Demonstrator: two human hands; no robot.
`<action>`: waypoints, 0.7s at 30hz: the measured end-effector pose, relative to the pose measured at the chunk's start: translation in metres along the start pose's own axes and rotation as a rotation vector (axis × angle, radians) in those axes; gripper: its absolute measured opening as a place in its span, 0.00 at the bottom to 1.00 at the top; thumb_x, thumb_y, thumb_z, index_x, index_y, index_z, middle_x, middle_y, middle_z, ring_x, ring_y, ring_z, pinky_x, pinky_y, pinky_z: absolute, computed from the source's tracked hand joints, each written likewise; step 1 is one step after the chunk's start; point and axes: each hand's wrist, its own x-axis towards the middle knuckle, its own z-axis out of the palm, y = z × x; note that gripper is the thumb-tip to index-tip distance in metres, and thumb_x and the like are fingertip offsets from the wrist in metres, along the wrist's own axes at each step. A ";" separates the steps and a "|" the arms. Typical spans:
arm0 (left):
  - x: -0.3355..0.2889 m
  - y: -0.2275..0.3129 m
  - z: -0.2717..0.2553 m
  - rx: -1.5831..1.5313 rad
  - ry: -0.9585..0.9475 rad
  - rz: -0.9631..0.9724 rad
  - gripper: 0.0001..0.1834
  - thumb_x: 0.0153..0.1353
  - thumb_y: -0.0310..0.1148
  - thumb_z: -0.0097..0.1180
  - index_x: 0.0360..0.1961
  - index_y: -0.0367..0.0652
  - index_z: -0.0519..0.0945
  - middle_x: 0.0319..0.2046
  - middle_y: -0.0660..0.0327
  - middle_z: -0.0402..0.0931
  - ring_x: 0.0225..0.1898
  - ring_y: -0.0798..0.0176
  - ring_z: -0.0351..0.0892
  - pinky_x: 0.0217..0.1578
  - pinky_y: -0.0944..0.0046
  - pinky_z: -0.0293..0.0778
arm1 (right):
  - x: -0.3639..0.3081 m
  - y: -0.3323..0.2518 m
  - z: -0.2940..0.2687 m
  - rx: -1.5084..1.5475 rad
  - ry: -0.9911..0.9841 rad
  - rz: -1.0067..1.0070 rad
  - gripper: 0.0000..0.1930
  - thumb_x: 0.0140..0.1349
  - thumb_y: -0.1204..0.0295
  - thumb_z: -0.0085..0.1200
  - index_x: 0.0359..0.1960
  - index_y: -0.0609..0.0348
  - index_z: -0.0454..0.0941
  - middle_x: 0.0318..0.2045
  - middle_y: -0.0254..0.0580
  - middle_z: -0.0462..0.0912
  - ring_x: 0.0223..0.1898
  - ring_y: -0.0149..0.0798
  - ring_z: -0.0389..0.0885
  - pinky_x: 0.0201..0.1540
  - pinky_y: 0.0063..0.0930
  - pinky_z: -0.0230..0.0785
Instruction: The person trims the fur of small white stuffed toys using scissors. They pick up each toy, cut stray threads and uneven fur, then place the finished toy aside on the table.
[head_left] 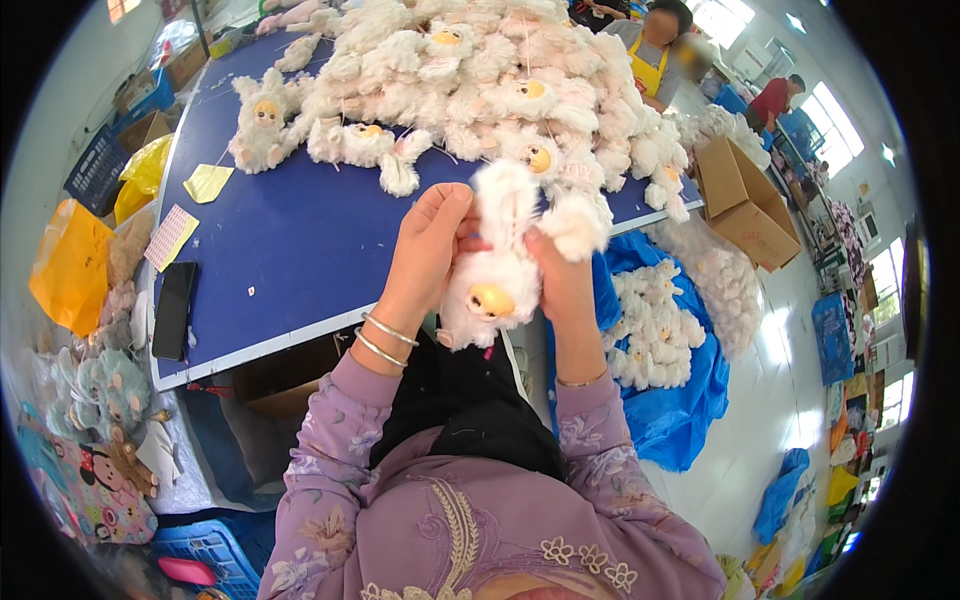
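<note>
Between my two hands hangs a white plush doll (470, 277) with long furry ears and a yellow face, held just off the table's near edge. My left hand (430, 238) pinches it by an ear and the side of its head. Around the other side, the fingers of my right hand (560, 275) close on the fur below the second ear. Part of the doll's body is hidden by my hands. Beyond them, a large heap of similar white plush dolls (480, 60) covers the far part of the blue table (300, 250).
On the table's left lie a black phone (175, 310), a sticker sheet (171, 238) and a yellow paper (208, 183). At the right, a blue bag (700, 420) holds more plush pieces, near an open cardboard box (745, 205). A person in a yellow apron (648, 68) is across the table.
</note>
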 end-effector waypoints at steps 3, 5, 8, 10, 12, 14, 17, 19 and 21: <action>-0.009 0.001 -0.013 0.590 -0.275 0.178 0.25 0.61 0.38 0.60 0.54 0.36 0.70 0.47 0.60 0.75 0.46 0.67 0.75 0.48 0.66 0.73 | 0.002 -0.032 0.015 0.147 0.109 0.040 0.19 0.57 0.75 0.61 0.50 0.66 0.74 0.42 0.40 0.80 0.41 0.30 0.79 0.39 0.24 0.72; -0.021 0.012 -0.011 0.730 -0.441 -0.043 0.36 0.51 0.34 0.68 0.59 0.31 0.67 0.52 0.57 0.75 0.51 0.65 0.74 0.52 0.65 0.71 | 0.008 -0.044 0.015 0.130 0.121 0.061 0.20 0.57 0.73 0.62 0.50 0.67 0.74 0.42 0.41 0.80 0.41 0.31 0.79 0.39 0.24 0.73; -0.026 0.000 -0.006 0.691 -0.514 -0.256 0.33 0.51 0.29 0.68 0.57 0.33 0.70 0.50 0.58 0.76 0.50 0.69 0.74 0.52 0.65 0.71 | 0.023 -0.039 0.005 0.018 0.071 0.120 0.20 0.56 0.70 0.62 0.49 0.65 0.75 0.38 0.38 0.81 0.36 0.30 0.81 0.37 0.24 0.74; -0.027 -0.011 -0.005 0.599 -0.478 -0.291 0.31 0.51 0.28 0.67 0.56 0.33 0.71 0.50 0.59 0.77 0.48 0.69 0.74 0.51 0.65 0.72 | 0.029 -0.036 0.009 -0.029 0.059 0.032 0.18 0.58 0.67 0.62 0.47 0.64 0.76 0.34 0.36 0.80 0.32 0.28 0.79 0.33 0.22 0.72; -0.027 -0.021 -0.004 0.503 -0.474 -0.315 0.31 0.51 0.28 0.67 0.57 0.33 0.70 0.50 0.59 0.76 0.49 0.69 0.74 0.52 0.65 0.72 | 0.050 -0.028 0.002 -0.183 0.082 0.014 0.18 0.58 0.65 0.62 0.45 0.63 0.77 0.33 0.35 0.80 0.31 0.27 0.79 0.32 0.21 0.71; -0.027 -0.028 0.001 0.387 -0.447 -0.220 0.30 0.52 0.27 0.66 0.57 0.34 0.70 0.50 0.59 0.76 0.50 0.68 0.74 0.52 0.64 0.72 | 0.061 -0.016 0.003 -0.233 0.072 -0.036 0.20 0.57 0.61 0.63 0.43 0.65 0.78 0.31 0.35 0.80 0.29 0.27 0.77 0.31 0.22 0.69; -0.020 -0.040 -0.001 0.291 -0.299 -0.065 0.25 0.54 0.26 0.65 0.54 0.34 0.74 0.47 0.59 0.78 0.47 0.67 0.76 0.48 0.63 0.74 | 0.075 -0.002 0.008 -0.341 0.137 -0.117 0.24 0.54 0.55 0.64 0.39 0.67 0.78 0.30 0.39 0.81 0.28 0.27 0.75 0.30 0.22 0.67; -0.017 -0.038 -0.002 0.226 -0.208 -0.094 0.24 0.55 0.26 0.65 0.53 0.33 0.74 0.45 0.60 0.79 0.45 0.67 0.78 0.46 0.64 0.75 | 0.062 -0.015 0.006 -0.140 0.069 -0.099 0.22 0.66 0.51 0.49 0.40 0.62 0.74 0.38 0.47 0.82 0.18 0.22 0.64 0.21 0.19 0.58; -0.011 -0.037 -0.002 0.202 -0.137 -0.071 0.21 0.57 0.26 0.63 0.51 0.32 0.75 0.42 0.60 0.80 0.40 0.68 0.80 0.41 0.67 0.77 | 0.054 -0.015 -0.024 0.251 -0.045 0.032 0.19 0.74 0.55 0.33 0.42 0.58 0.70 0.44 0.53 0.82 0.12 0.19 0.51 0.14 0.17 0.46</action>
